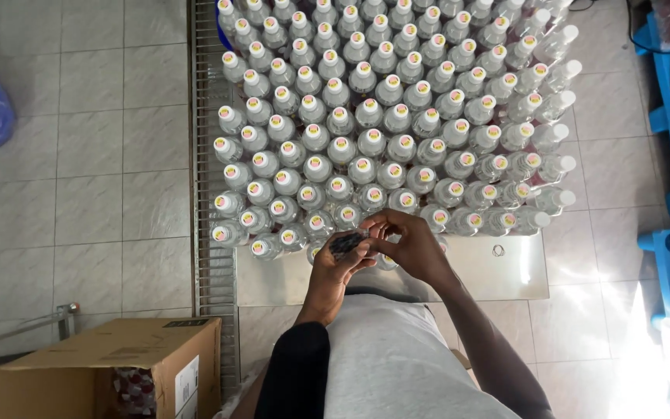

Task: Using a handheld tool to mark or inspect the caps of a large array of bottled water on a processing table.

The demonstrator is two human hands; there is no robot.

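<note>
We hold a small dark film sleeve (pixel 347 244) between both hands, left hand (pixel 333 271) curled shut round it, right hand (pixel 412 248) pinching its top, just over the front bottles (pixel 366 147) on the steel worktop (pixel 498 271). It looks light, thin, crinkly; best gripped by the edges. The bottles are clear, smooth plastic with round caps.

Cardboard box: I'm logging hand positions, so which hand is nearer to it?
Left. The left hand lies on the cardboard box side; the right hand is farther away.

L hand (pixel 335 268) and R hand (pixel 412 248) meet, fingertips touching. Both curled in a pinch. L forearm sleeved, R bare.
</note>
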